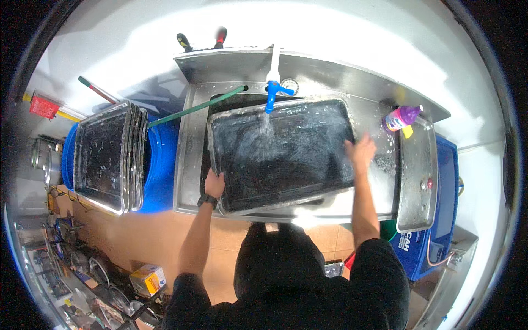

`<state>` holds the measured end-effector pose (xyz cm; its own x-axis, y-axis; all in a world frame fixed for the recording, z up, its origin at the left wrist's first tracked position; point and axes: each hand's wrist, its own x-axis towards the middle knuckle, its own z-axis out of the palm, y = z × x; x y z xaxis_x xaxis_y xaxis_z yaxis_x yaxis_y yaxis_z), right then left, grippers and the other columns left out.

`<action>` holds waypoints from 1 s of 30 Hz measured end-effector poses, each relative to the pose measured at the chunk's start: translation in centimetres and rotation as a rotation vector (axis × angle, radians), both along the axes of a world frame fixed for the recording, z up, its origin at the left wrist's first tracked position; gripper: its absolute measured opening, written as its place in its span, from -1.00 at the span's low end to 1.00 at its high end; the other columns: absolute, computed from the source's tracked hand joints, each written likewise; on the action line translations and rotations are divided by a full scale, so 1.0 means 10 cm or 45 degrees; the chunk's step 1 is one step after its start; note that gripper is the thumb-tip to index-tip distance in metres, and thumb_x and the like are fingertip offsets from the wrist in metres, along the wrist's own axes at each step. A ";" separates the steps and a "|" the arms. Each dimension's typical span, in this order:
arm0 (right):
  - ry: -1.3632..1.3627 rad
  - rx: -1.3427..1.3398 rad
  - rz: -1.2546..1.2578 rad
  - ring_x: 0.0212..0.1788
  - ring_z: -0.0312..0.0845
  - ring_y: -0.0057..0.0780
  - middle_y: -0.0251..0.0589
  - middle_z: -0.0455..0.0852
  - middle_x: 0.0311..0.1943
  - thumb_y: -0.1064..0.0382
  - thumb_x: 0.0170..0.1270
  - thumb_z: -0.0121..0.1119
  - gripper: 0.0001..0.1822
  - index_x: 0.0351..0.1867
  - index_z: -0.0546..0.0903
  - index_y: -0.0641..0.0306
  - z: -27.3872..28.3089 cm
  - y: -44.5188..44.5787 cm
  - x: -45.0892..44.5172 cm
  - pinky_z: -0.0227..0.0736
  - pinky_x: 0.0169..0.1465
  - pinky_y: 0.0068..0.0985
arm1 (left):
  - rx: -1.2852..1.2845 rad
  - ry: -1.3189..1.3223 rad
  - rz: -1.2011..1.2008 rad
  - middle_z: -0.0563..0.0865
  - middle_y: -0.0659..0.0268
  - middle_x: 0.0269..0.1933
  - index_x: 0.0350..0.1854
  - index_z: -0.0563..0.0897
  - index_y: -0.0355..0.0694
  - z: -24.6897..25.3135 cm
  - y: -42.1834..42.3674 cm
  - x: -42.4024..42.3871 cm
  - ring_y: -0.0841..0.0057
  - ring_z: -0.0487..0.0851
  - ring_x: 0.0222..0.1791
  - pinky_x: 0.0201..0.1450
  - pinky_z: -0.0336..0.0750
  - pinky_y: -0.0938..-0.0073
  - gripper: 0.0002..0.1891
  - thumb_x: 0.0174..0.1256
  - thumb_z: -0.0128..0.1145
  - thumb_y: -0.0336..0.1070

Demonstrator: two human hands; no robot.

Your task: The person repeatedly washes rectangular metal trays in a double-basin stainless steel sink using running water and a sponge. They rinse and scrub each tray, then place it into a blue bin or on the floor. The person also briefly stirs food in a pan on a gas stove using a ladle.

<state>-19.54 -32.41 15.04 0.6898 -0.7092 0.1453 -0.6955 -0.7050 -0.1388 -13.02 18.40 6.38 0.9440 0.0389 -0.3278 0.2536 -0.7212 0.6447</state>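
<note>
A large dark baking tray (284, 156) with a pale metal rim lies slightly turned over the stainless steel sink (187, 165). My left hand (214, 184), with a black watch at the wrist, grips the tray's left edge near its lower corner. At the right edge, my right hand (361, 152) is blurred, its fingers spread close to the rim; whether it touches is unclear. Water runs from the blue tap (271, 97) onto the tray's dark surface. A green hose (198, 106) reaches from the sink's back edge towards the left.
Several baking trays (101, 159) stand on a blue barrel (159, 165) at left. A purple bottle (399, 118) and yellow sponge (407, 131) are at right, by another metal tray (417, 181) on the sink's edge. A blue container (447, 165) stands beyond. Cookware fills a lower-left rack.
</note>
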 end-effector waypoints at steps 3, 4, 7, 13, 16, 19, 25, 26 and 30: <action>0.087 0.311 0.166 0.01 0.61 0.13 0.26 0.67 -0.12 -0.09 0.18 0.28 -0.39 0.02 0.54 0.46 -0.38 -0.94 -0.59 0.47 0.05 -0.16 | 0.028 -0.049 -0.129 0.70 -0.13 -0.14 0.05 0.45 -0.33 -0.08 -0.30 0.27 -0.13 0.63 -0.05 0.02 0.50 0.02 -0.60 0.29 0.15 -0.18; -0.024 0.274 0.222 0.01 0.61 0.13 0.26 0.68 -0.13 -0.08 0.18 0.28 -0.41 0.00 0.56 0.45 -0.39 -1.03 -0.81 0.48 0.04 -0.17 | -0.060 -0.136 -0.179 0.69 -0.14 -0.15 0.00 0.47 -0.34 -0.17 -0.29 0.35 -0.14 0.63 -0.07 0.00 0.49 0.00 -0.59 0.27 0.18 -0.12; 0.085 0.269 0.141 -0.03 0.62 0.10 0.22 0.68 -0.16 0.03 0.18 0.29 -0.52 -0.01 0.57 0.38 0.14 -0.69 -0.96 0.46 0.00 -0.17 | 0.038 -0.087 -0.190 0.69 -0.15 -0.18 -0.05 0.49 -0.33 -0.40 -0.31 0.45 -0.14 0.64 -0.09 -0.04 0.49 -0.02 -0.58 0.29 0.16 -0.04; -0.142 0.068 -0.196 -0.15 0.58 0.15 0.21 0.63 -0.26 0.21 0.26 0.18 -0.72 -0.11 0.48 0.35 1.85 0.32 -1.54 0.43 -0.11 -0.19 | -0.009 -0.447 -0.544 0.71 -0.03 -0.27 -0.18 0.60 -0.24 -1.43 -1.59 0.82 -0.14 0.64 -0.22 -0.16 0.48 -0.08 -0.52 0.39 -0.11 0.14; -0.254 0.009 -0.226 -0.20 0.57 0.23 0.24 0.63 -0.27 0.28 0.27 0.15 -0.78 -0.14 0.45 0.34 2.14 0.71 -1.66 0.44 -0.15 -0.14 | 0.004 -0.087 -0.658 0.71 -0.06 -0.17 -0.09 0.66 -0.22 -1.86 -1.98 1.11 -0.02 0.65 -0.11 -0.03 0.49 0.06 -0.44 0.38 -0.14 0.22; -0.536 0.068 -0.114 -0.43 0.38 -0.30 -0.02 0.49 -0.47 0.35 0.26 0.17 -0.83 -0.26 0.42 0.37 2.21 1.08 -1.79 0.38 -0.26 -0.36 | -0.381 0.453 -0.103 0.68 -0.07 0.04 0.12 0.63 -0.18 -2.06 -1.95 1.41 0.14 0.61 0.13 0.15 0.45 0.24 -0.33 0.38 -0.19 0.32; -0.485 -0.047 -0.380 -0.49 0.23 -0.54 -0.25 0.35 -0.59 0.39 0.27 0.20 -0.81 -0.37 0.38 0.31 1.80 1.36 -2.51 0.25 -0.39 -0.52 | -1.190 0.847 0.137 0.23 0.23 0.37 0.45 0.14 -0.08 -0.77 -2.80 0.79 0.24 0.14 0.35 0.34 0.02 -0.02 0.00 0.14 -0.26 0.63; -0.575 -0.108 -0.168 -0.50 0.19 -0.58 -0.30 0.31 -0.58 0.41 0.27 0.19 -0.80 -0.40 0.37 0.30 1.80 1.38 -2.46 0.19 -0.42 -0.55 | -1.225 0.782 0.178 0.44 0.25 0.18 0.35 0.32 -0.10 -0.77 -2.69 1.04 0.30 0.35 0.15 0.20 0.24 0.09 -0.14 0.27 -0.34 0.54; -0.648 -0.147 -0.047 -0.51 0.14 -0.59 -0.32 0.29 -0.55 0.44 0.25 0.16 -0.82 -0.41 0.37 0.29 1.74 1.47 -2.69 0.15 -0.44 -0.55 | -1.059 0.900 -0.122 0.45 0.31 0.16 0.28 0.36 -0.04 -0.42 -2.83 1.00 0.32 0.33 0.18 0.23 0.13 0.02 -0.12 0.19 -0.34 0.62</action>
